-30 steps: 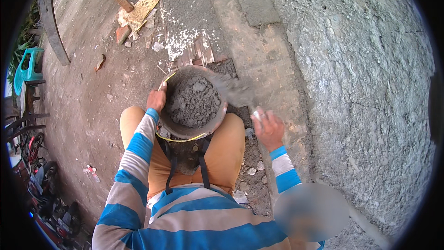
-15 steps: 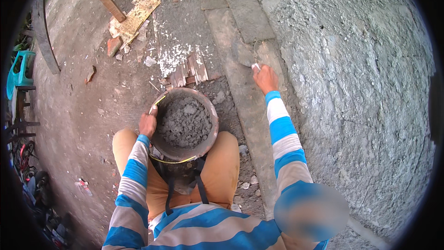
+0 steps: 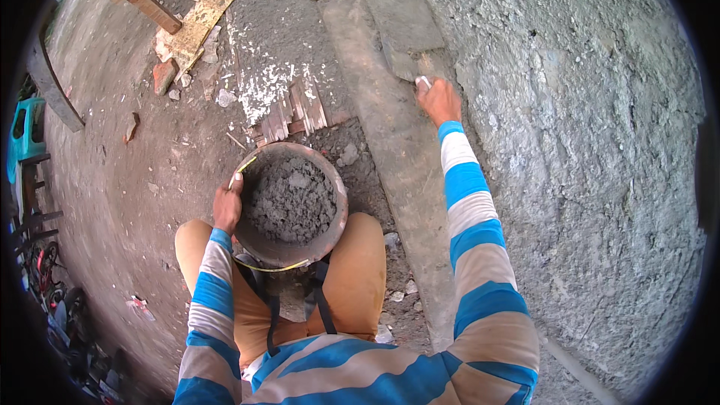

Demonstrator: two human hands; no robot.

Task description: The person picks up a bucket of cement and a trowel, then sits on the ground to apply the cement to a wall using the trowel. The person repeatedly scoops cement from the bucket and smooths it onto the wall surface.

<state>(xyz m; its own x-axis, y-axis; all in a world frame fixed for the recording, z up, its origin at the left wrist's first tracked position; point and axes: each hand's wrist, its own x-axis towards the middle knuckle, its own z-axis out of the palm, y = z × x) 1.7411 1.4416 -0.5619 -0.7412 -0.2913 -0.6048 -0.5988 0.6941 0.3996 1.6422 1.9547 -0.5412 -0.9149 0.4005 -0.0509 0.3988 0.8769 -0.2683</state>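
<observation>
My left hand [image 3: 227, 205] is closed on the left rim of a round, worn bucket [image 3: 341, 206], beside a thin yellow strip on its edge. Crumbly grey mortar [image 3: 294, 199] fills much of the bucket, which stands between my knees. Out ahead to the right, my right hand [image 3: 440, 100] is closed around the pale handle of what looks like a trowel [image 3: 423, 84]. Its blade lies low over the wet mortar strip [image 3: 405, 19] along the foot of the wall and is hard to tell from it.
A rough grey wall [image 3: 570, 157] rises close on my right. Ahead lie a splintered board [image 3: 300, 109], a brick piece [image 3: 164, 75] and a yellowish sheet [image 3: 199, 26] under a wooden post [image 3: 154, 11]. A turquoise plastic stool [image 3: 28, 135] stands far left.
My right hand has moved slightly forward and right along the mortar strip. My left hand keeps its hold on the bucket's rim; the whole view has shifted a little.
</observation>
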